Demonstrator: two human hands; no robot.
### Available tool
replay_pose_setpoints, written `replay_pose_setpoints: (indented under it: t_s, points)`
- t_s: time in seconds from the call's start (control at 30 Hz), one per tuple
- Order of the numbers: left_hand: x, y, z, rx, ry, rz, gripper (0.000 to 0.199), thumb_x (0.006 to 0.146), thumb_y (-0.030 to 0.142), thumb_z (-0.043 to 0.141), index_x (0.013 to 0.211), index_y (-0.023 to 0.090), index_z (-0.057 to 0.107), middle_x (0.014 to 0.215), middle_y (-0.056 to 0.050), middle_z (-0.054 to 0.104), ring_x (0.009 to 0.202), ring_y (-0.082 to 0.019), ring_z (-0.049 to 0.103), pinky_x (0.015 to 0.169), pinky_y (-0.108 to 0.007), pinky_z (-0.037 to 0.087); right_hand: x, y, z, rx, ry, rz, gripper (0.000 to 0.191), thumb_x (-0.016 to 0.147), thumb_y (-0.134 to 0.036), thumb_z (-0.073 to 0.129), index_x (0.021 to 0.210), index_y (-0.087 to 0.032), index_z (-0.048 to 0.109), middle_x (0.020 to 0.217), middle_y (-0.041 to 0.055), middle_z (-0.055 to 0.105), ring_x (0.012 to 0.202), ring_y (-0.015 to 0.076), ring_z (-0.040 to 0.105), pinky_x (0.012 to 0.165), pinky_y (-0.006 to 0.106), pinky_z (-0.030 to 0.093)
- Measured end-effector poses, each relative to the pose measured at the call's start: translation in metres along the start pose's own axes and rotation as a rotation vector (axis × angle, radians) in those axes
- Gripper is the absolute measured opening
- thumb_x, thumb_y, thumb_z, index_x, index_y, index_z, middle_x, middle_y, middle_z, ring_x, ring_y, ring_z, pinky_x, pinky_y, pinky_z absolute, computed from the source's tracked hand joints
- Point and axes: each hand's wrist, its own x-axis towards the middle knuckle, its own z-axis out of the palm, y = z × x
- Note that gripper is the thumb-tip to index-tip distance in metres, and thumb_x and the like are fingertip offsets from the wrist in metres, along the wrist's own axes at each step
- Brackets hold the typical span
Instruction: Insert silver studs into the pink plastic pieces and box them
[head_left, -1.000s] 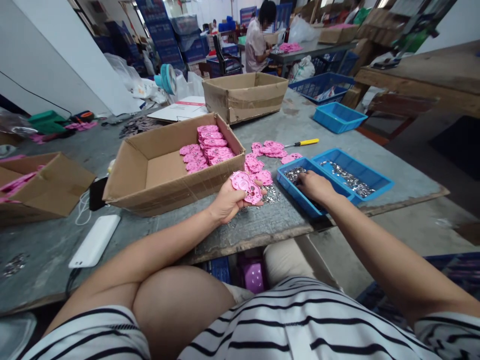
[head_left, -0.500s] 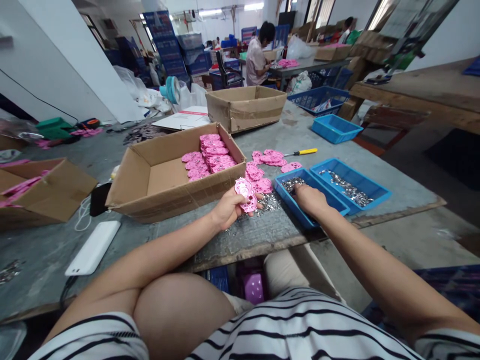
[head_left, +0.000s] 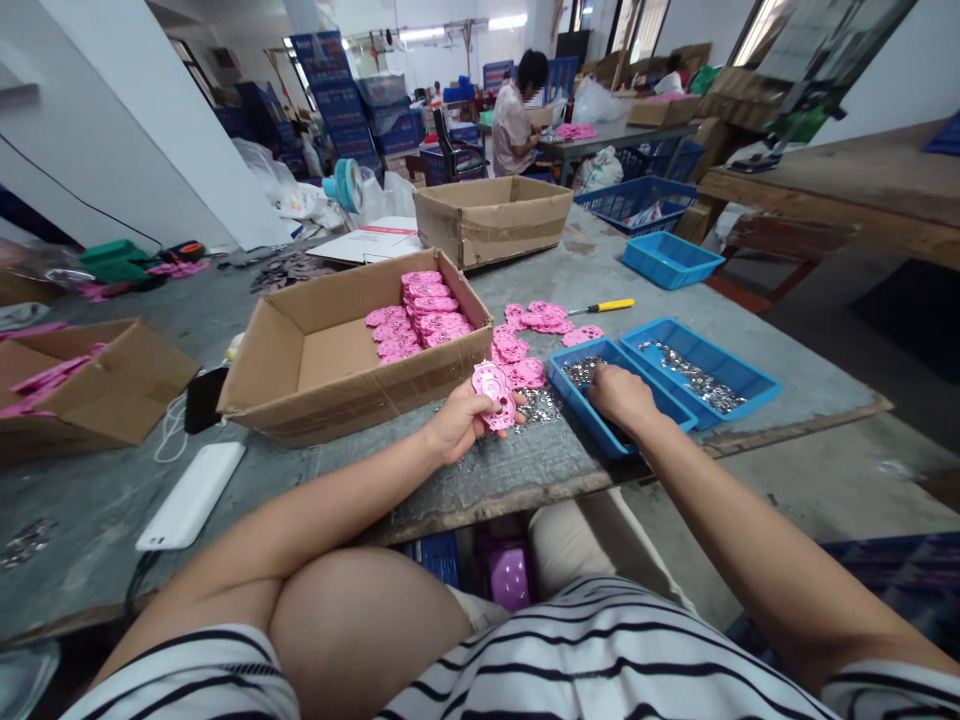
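My left hand (head_left: 459, 425) grips a pink plastic part (head_left: 493, 394) with a scalloped edge, thumb on its face, just above the table. My right hand (head_left: 621, 398) reaches into the nearer blue tray (head_left: 616, 446), its fingers closed down at small shiny metal pieces (head_left: 583, 370); what the fingertips pinch is hidden. More metal pieces (head_left: 541, 406) lie loose on the table between the two hands. Behind them rest several flat pink parts (head_left: 510, 346). Stacks of the same pink parts (head_left: 429, 300) fill the right side of a cardboard box (head_left: 352, 385).
A second blue tray (head_left: 757, 392) with metal pieces adjoins the first. Farther back are a yellow-handled screwdriver (head_left: 615, 304), another blue tray (head_left: 673, 262) and a cardboard box (head_left: 514, 225). A white power bank (head_left: 191, 495) lies at left. A co-worker (head_left: 514, 125) sits at another table.
The view has shifted very slightly. My left hand still holds the pink part, and my right hand stays in the blue tray with only a small finger movement.
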Motion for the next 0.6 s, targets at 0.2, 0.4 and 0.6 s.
replay_pose_setpoints:
  t_s: [0.2,0.4,0.6]
  points:
    - [0.0,0.0,0.001,-0.002,0.007,-0.004,0.033,0.057,0.009,0.057,0.089,0.015,0.051,0.082,-0.008,0.072,0.066,-0.021,0.068,0.044,-0.024,0.046,0.0,0.001,-0.001,0.028,0.027,-0.001,0.035,0.088,-0.015,0.038,0.118,-0.011,0.057,0.118,0.0216,0.064,0.105,0.0309,0.064,0.08,0.037,0.049]
    - [0.0,-0.001,0.0,-0.005,-0.006,0.001,0.031,0.058,0.008,0.057,0.088,0.015,0.053,0.081,-0.007,0.071,0.065,-0.02,0.068,0.044,-0.023,0.046,0.0,0.003,-0.002,0.044,0.029,-0.002,0.027,0.09,-0.026,0.045,0.108,-0.017,0.064,0.11,0.0171,0.068,0.103,0.0292,0.064,0.077,0.033,0.047]
    - [0.0,-0.001,0.0,-0.013,0.015,-0.003,0.031,0.057,0.008,0.057,0.086,0.015,0.051,0.078,-0.006,0.07,0.064,-0.02,0.068,0.042,-0.022,0.046,-0.001,0.008,-0.011,0.131,0.087,0.042,0.024,0.09,-0.03,0.049,0.102,-0.017,0.065,0.106,0.0135,0.07,0.103,0.0275,0.064,0.076,0.03,0.045]
